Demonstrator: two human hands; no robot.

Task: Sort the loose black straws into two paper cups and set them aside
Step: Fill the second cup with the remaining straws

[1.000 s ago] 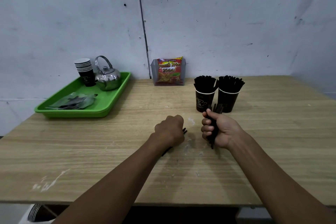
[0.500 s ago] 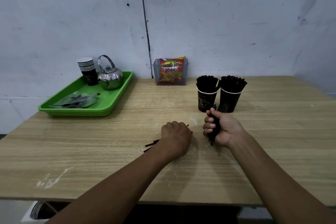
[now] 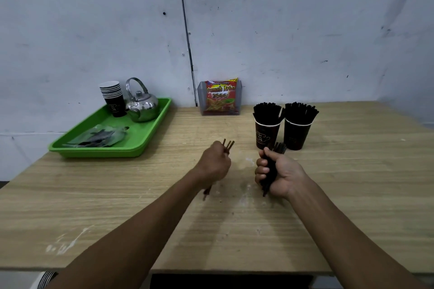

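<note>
**Head view: both hands held straws in front of two filled cups**

Head view: the left hand (image 3: 215, 163) was curled round a few black straws (image 3: 228, 145), whose tips stuck out above the knuckles and whose lower ends showed below the wrist, blurred. The right hand (image 3: 278, 175) gripped a thicker bundle of straws (image 3: 270, 171), held roughly upright, its top ends just in front of the cups and its bottom ends near the counter (image 3: 352, 183). The two hands were near each other, apart, above the middle of the wooden counter.

Behind the right hand stood two dark paper cups side by side, the left cup (image 3: 266, 135) and the right cup (image 3: 296, 135), each packed with upright black straws and close enough that their straw tops met.

At the back left lay a green tray (image 3: 150, 138) carrying a stack of paper cups (image 3: 112, 97), a steel kettle (image 3: 142, 105) just beside it, and a clear plastic packet (image 3: 101, 136). Against the wall, a clear holder (image 3: 200, 98) kept a red snack packet (image 3: 220, 97).
</note>
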